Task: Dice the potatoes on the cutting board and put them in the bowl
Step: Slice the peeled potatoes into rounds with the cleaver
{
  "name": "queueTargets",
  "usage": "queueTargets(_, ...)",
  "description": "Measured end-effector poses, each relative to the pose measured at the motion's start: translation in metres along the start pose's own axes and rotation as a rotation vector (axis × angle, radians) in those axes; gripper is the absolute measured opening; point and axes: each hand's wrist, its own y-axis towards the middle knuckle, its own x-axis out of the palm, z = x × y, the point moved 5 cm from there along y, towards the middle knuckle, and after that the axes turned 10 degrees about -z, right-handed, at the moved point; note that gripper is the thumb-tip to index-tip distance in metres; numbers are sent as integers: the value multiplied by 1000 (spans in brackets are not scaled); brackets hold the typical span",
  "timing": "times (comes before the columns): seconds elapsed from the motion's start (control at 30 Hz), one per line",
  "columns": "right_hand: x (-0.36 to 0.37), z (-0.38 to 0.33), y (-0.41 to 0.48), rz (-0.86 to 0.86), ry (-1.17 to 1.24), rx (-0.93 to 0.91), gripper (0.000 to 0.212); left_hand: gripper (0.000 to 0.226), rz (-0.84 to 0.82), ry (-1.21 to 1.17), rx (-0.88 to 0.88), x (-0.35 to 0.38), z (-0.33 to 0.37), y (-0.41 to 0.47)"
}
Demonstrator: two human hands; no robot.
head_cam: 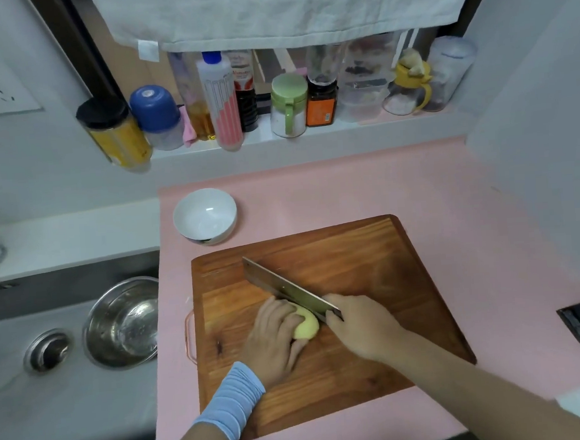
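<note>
The pale yellow peeled potato (pixel 307 328) lies near the middle of the brown wooden cutting board (pixel 370 265). The left hand (pixel 273 341), a light blue band (pixel 231 402) on its wrist, presses down on the potato with fingers (pixel 281 315) curled over the top. A broad steel cleaver (pixel 286 287) stands edge-down against the potato's right side. The right hand (pixel 361 328) has its fingers wrapped round the handle, which is hidden in the grip. A round white ceramic bowl (pixel 196 223) stands on the pink surface (pixel 382 186) just beyond the board's far left corner. To the left, a round stainless steel basin (pixel 124 320) sits in the grey sink (pixel 19 393).
</note>
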Motion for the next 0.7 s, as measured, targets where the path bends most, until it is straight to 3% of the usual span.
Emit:
queueTargets(0.2, -5, 5, 6, -16, -51, -45, 23, 30, 94, 249, -106, -1, 16, 1)
queueTargets(0.3, -8, 8, 8, -51, -35, -69, 23, 29, 145, 196, -127, 0, 14, -1)
queueTargets(0.7, -15, 10, 13, -61, -115, -142, 23, 36, 60, 194, -168, 4, 13, 2)
